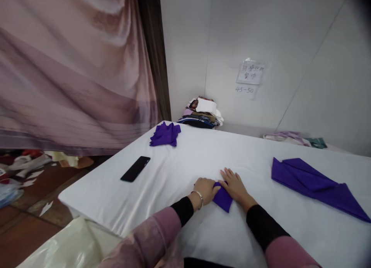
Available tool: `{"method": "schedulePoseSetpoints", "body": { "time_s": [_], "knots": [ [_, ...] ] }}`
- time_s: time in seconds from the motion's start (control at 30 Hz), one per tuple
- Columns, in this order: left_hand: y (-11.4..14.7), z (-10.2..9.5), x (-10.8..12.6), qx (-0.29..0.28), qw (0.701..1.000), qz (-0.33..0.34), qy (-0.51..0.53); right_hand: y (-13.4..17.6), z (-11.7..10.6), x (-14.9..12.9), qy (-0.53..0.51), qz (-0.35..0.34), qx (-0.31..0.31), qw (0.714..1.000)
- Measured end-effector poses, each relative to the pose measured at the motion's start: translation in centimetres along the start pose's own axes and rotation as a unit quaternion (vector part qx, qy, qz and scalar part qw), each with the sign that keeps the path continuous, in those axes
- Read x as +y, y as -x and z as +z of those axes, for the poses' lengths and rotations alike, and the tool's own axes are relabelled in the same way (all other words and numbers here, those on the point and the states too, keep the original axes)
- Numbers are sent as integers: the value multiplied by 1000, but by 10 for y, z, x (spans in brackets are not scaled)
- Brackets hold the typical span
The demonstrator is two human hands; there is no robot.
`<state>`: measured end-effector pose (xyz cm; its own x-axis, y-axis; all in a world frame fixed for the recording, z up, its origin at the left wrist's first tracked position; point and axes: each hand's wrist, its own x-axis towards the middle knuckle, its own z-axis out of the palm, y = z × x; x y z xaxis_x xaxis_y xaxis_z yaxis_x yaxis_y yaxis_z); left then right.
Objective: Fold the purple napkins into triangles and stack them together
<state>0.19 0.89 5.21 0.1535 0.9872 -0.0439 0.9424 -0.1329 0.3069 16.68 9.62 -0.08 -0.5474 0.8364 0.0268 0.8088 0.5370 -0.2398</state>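
A small folded purple napkin [223,199] lies on the white-covered table [185,152] in front of me. My left hand [205,189] is closed at its left side, fingers curled and thumb along the top edge; part of the cloth is hidden under it. Stretched out flat at the upper right edge, my right hand [234,184] has its fingers apart and its thumb touching the napkin. To the right, a larger purple cloth [314,181] rests loosely folded. A bunch of crumpled purple cloths [165,134] sits at the far left corner.
A black phone [135,168] lies on the table's left side. Behind the table are a pile of clothes [201,112] and more fabric [290,138] by the wall. A pink curtain [72,75] hangs at left. A pale plastic bag [72,245] is at lower left.
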Motion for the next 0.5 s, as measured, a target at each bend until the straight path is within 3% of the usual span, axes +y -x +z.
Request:
{"method": "schedulePoseSetpoints", "body": {
  "time_s": [0.13,0.3,0.4,0.5],
  "knots": [
    [-22,1,12,5,1000,-13,-9,0,4,3,-6,-5,2,1000],
    [-32,6,10,-16,999,-44,9,-3,7,6,-49,-2,25,999],
    [-34,7,8,-35,997,-65,25,-4,1,7,-131,26,50,990],
    [-32,9,9,-43,996,-76,37,-1,-10,11,-270,99,111,951]
  ]
}}
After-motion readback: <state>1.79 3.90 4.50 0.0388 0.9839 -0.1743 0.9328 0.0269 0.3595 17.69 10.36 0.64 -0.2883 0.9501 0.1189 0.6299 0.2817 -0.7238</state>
